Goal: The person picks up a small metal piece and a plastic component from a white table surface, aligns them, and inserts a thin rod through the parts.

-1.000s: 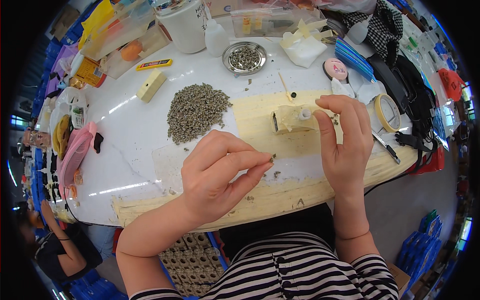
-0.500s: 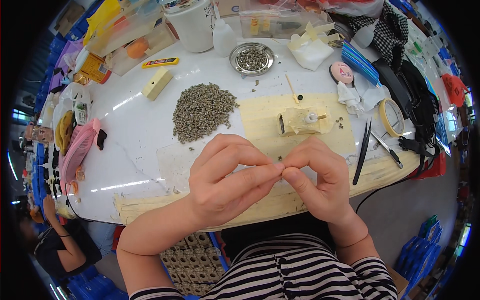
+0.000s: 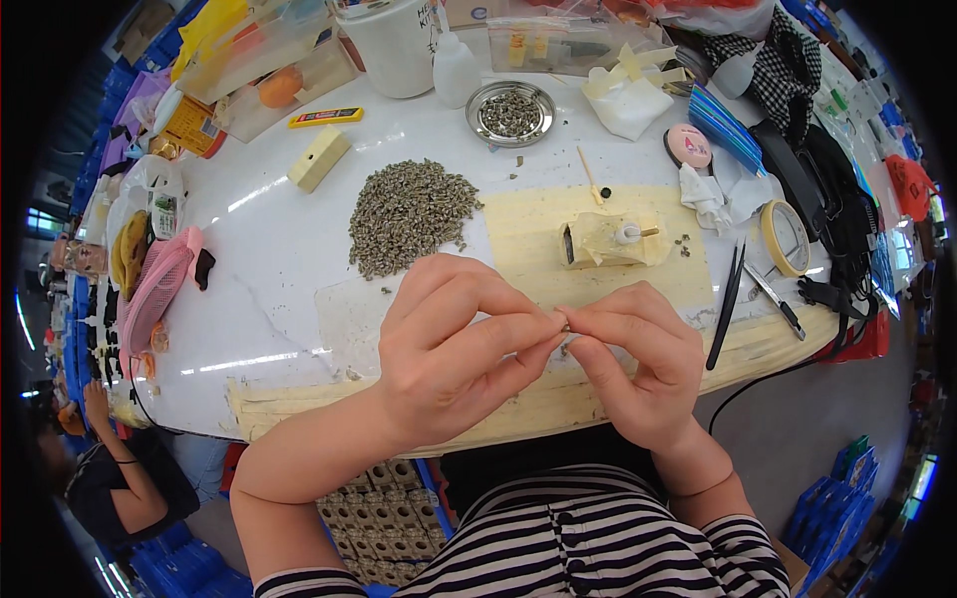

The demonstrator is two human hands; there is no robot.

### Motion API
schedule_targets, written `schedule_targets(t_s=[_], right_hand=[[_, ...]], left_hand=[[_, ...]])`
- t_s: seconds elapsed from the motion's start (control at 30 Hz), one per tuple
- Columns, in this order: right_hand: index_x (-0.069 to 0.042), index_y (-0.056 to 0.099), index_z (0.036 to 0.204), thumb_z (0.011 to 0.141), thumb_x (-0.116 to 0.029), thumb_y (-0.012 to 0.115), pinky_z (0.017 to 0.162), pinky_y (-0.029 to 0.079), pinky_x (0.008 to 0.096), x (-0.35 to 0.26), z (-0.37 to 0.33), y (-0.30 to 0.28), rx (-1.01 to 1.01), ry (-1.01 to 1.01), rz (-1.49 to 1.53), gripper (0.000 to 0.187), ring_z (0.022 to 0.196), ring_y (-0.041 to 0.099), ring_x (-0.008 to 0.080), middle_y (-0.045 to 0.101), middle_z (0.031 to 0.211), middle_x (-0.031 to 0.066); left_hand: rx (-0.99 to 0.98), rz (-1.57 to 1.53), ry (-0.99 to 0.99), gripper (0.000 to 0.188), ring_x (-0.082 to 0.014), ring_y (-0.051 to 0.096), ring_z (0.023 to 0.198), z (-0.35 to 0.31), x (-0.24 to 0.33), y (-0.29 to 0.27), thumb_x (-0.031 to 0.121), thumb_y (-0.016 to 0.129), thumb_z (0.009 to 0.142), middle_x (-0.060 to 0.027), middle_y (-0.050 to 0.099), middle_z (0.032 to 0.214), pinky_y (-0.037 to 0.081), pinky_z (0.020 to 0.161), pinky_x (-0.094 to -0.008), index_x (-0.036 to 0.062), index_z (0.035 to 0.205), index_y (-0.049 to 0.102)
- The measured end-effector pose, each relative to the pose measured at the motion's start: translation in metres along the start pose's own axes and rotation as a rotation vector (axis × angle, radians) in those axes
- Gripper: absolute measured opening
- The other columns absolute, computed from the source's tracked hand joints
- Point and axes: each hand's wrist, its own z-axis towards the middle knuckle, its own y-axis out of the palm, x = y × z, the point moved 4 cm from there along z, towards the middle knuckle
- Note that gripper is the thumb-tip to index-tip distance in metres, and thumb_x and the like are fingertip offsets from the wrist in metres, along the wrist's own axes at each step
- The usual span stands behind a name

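Over the near edge of the table, my left hand (image 3: 461,349) and my right hand (image 3: 638,359) meet fingertip to fingertip in a pinch. Between the tips a small dark metal part (image 3: 566,325) just shows; the fingers cover most of it. Beyond my left hand lies a heap of small grey-brown metal parts (image 3: 411,221). Past my right hand stands a block wrapped in masking tape (image 3: 613,242), with a white knob and a wooden stick on top. A few loose parts (image 3: 683,247) lie beside that block.
A round steel dish (image 3: 510,114) holds more small parts. Black tweezers (image 3: 726,311), a utility knife (image 3: 778,304) and a tape roll (image 3: 785,237) lie at the right. At the far left sit a cream block (image 3: 319,159) and a pink mesh pouch (image 3: 159,289).
Both hands stay joined at the fingertips. The fingers have shifted slightly, and a bit of the metal part now shows between them. The whole view has moved a little.
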Motion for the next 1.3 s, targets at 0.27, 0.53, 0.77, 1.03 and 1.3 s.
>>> schedule_targets(t_s=[0.27, 0.53, 0.77, 1.03, 1.3], right_hand=[[-0.001, 0.074, 0.095, 0.088, -0.004, 0.073, 0.070, 0.050, 0.0288, 0.007, 0.000, -0.001, -0.063, 0.109, 0.106, 0.008, 0.075, 0.062, 0.0172, 0.071, 0.086, 0.0080], [0.001, 0.071, 0.101, 0.092, -0.006, 0.072, 0.073, 0.049, 0.0259, 0.016, -0.007, 0.008, -0.168, 0.399, 0.625, 0.011, 0.083, 0.062, 0.0123, 0.069, 0.091, 0.0089], [0.000, 0.073, 0.095, 0.081, -0.002, 0.080, 0.062, 0.050, 0.0267, 0.006, -0.002, -0.002, -0.050, 0.045, 0.097, 0.016, 0.071, 0.064, 0.0167, 0.068, 0.084, 0.0089], [-0.001, 0.076, 0.102, 0.071, -0.001, 0.084, 0.060, 0.053, 0.0294, -0.010, -0.004, 0.004, 0.081, -0.279, -0.227, 0.032, 0.071, 0.067, 0.0215, 0.071, 0.087, 0.0094], [0.001, 0.074, 0.097, 0.075, 0.000, 0.082, 0.063, 0.055, 0.0274, 0.000, -0.001, 0.001, 0.032, -0.018, 0.013, 0.024, 0.071, 0.069, 0.0194, 0.071, 0.086, 0.0113]], left_hand=[[-0.035, 0.030, 0.029, 0.036, -0.0198, 0.059, 0.079, -0.001, -0.001, 0.001, -0.001, 0.085, 0.064, -0.0014, 0.067, 0.087, 0.044, 0.069, -0.0320, 0.0102, 0.097, 0.076], [-0.053, 0.022, 0.044, 0.036, -0.0209, 0.058, 0.086, -0.001, 0.003, -0.004, 0.007, 0.088, 0.062, 0.0016, 0.067, 0.095, 0.042, 0.075, -0.0359, 0.0175, 0.095, 0.078], [-0.026, 0.089, 0.058, 0.035, -0.0193, 0.058, 0.084, -0.001, 0.002, -0.001, 0.006, 0.087, 0.060, 0.0031, 0.067, 0.091, 0.037, 0.075, -0.0361, 0.0160, 0.091, 0.077], [-0.027, 0.098, -0.007, 0.029, -0.0185, 0.059, 0.080, 0.001, 0.000, -0.001, 0.003, 0.085, 0.061, 0.0025, 0.067, 0.086, 0.036, 0.077, -0.0352, 0.0123, 0.085, 0.072], [-0.011, 0.125, 0.026, 0.032, -0.0180, 0.058, 0.079, 0.001, 0.003, -0.001, 0.004, 0.087, 0.061, 0.0030, 0.068, 0.087, 0.036, 0.078, -0.0359, 0.0133, 0.088, 0.075]])
